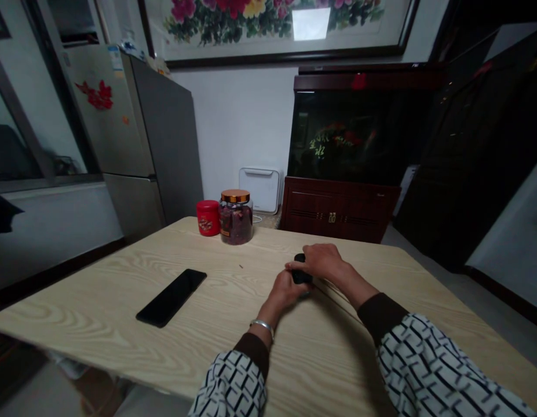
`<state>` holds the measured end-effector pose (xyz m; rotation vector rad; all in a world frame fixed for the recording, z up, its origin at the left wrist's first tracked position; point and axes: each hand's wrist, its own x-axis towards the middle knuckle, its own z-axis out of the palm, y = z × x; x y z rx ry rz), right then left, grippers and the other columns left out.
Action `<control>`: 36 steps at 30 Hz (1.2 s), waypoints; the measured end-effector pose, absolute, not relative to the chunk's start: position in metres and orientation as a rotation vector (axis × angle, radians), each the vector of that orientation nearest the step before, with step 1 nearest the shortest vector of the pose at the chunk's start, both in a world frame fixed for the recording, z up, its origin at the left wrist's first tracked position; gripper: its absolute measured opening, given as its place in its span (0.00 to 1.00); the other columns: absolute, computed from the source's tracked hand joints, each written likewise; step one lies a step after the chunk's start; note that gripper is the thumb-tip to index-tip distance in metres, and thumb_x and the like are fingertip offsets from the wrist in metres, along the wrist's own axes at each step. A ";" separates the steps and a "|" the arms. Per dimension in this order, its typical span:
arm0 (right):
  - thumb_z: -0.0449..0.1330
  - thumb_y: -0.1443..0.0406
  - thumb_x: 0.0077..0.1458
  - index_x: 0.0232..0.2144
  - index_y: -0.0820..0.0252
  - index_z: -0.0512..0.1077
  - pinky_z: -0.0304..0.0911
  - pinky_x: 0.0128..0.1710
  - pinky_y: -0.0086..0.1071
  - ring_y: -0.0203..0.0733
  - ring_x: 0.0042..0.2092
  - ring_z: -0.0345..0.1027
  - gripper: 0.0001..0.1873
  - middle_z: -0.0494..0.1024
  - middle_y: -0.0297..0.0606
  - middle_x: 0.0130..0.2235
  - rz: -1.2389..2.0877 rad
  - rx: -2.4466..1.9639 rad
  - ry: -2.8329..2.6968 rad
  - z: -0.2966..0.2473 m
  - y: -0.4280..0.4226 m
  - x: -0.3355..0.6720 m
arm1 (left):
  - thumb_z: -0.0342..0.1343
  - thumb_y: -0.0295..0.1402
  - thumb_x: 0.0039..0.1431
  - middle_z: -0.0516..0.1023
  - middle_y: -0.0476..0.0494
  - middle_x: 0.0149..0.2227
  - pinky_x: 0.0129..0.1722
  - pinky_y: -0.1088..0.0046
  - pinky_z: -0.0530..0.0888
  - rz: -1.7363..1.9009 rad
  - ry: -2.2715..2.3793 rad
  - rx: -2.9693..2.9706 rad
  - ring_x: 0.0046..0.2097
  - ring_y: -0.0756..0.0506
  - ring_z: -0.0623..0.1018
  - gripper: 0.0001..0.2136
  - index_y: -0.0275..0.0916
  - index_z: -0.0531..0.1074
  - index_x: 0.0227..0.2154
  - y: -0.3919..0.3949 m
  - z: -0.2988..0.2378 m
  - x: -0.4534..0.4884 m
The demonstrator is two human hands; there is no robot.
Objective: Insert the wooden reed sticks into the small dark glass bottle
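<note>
A small black object (300, 267) sits near the middle of the desk (98, 307), pressed between the left hand (283, 291) beneath and the right hand (320, 260) above. A loosened grip could drop it, perhaps toward the phone (171, 297) at left.

Head-worn view down at hands (320, 260)

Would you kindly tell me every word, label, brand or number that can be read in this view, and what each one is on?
"Nothing can be read clearly enough to quote."
Red tin: gold marks on the front, too small to read.
Jar: small orange label low on the front, too small to read.
Fridge door: label near the top, too blurred to read.
Glass tank: pale green characters, too blurred to read.
</note>
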<state>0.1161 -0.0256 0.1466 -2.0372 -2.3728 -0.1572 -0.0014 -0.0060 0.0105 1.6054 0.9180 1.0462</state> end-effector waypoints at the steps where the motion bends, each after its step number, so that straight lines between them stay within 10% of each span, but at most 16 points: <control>1: 0.53 0.38 0.54 0.44 0.65 0.78 0.63 0.47 0.50 0.65 0.50 0.73 0.37 0.80 0.61 0.46 -0.140 -2.045 -2.402 0.149 -0.022 0.115 | 0.68 0.32 0.44 0.78 0.44 0.39 0.41 0.69 0.72 1.065 0.944 1.626 0.42 0.42 0.76 0.23 0.34 0.71 0.45 -0.005 0.009 -0.002; 4: 0.64 0.50 0.50 0.51 0.57 0.76 0.62 0.52 0.48 0.60 0.53 0.71 0.29 0.78 0.51 0.52 0.146 -1.836 -2.583 0.157 -0.013 0.125 | 0.70 0.34 0.42 0.79 0.43 0.41 0.40 0.69 0.71 1.114 1.000 1.706 0.42 0.42 0.76 0.28 0.35 0.71 0.48 -0.003 0.009 -0.006; 9: 0.68 0.51 0.43 0.66 0.57 0.59 0.57 0.61 0.42 0.54 0.64 0.59 0.50 0.63 0.48 0.65 0.467 -1.393 -2.667 0.157 -0.005 0.142 | 0.71 0.37 0.42 0.79 0.42 0.42 0.41 0.69 0.71 1.103 0.978 1.747 0.42 0.41 0.77 0.28 0.36 0.71 0.47 -0.002 0.009 -0.010; 15: 0.60 0.48 0.54 0.51 0.61 0.75 0.62 0.52 0.50 0.61 0.52 0.71 0.30 0.78 0.55 0.49 0.116 -1.914 -2.551 0.155 -0.010 0.131 | 0.70 0.36 0.42 0.80 0.42 0.42 0.40 0.69 0.71 1.091 1.032 1.758 0.42 0.41 0.77 0.28 0.36 0.71 0.48 -0.002 0.009 -0.010; 20: 0.66 0.54 0.47 0.65 0.57 0.60 0.57 0.61 0.42 0.54 0.64 0.60 0.44 0.67 0.48 0.62 0.437 -1.389 -2.700 0.161 -0.010 0.134 | 0.70 0.37 0.43 0.80 0.41 0.42 0.40 0.70 0.71 1.095 1.002 1.767 0.41 0.42 0.77 0.28 0.36 0.71 0.48 -0.003 0.010 -0.011; 27: 0.64 0.50 0.50 0.52 0.60 0.72 0.65 0.47 0.44 0.57 0.48 0.73 0.31 0.78 0.52 0.48 0.148 -1.891 -2.584 0.154 -0.010 0.129 | 0.71 0.37 0.42 0.79 0.42 0.42 0.40 0.70 0.72 1.103 0.996 1.756 0.42 0.41 0.77 0.28 0.37 0.71 0.48 0.000 0.006 -0.010; 31: 0.69 0.54 0.42 0.64 0.59 0.61 0.65 0.50 0.39 0.55 0.54 0.69 0.48 0.68 0.52 0.60 0.296 -1.655 -2.645 0.152 -0.008 0.132 | 0.71 0.38 0.42 0.80 0.42 0.41 0.38 0.70 0.72 1.078 0.992 1.761 0.41 0.42 0.77 0.29 0.37 0.71 0.49 0.000 0.007 -0.011; 36: 0.67 0.57 0.46 0.47 0.57 0.74 0.64 0.43 0.40 0.53 0.44 0.71 0.24 0.77 0.47 0.45 0.238 -1.698 -2.602 0.156 -0.003 0.132 | 0.69 0.36 0.43 0.79 0.44 0.40 0.36 0.72 0.70 1.059 1.037 1.785 0.40 0.43 0.77 0.26 0.37 0.71 0.47 -0.002 0.009 -0.011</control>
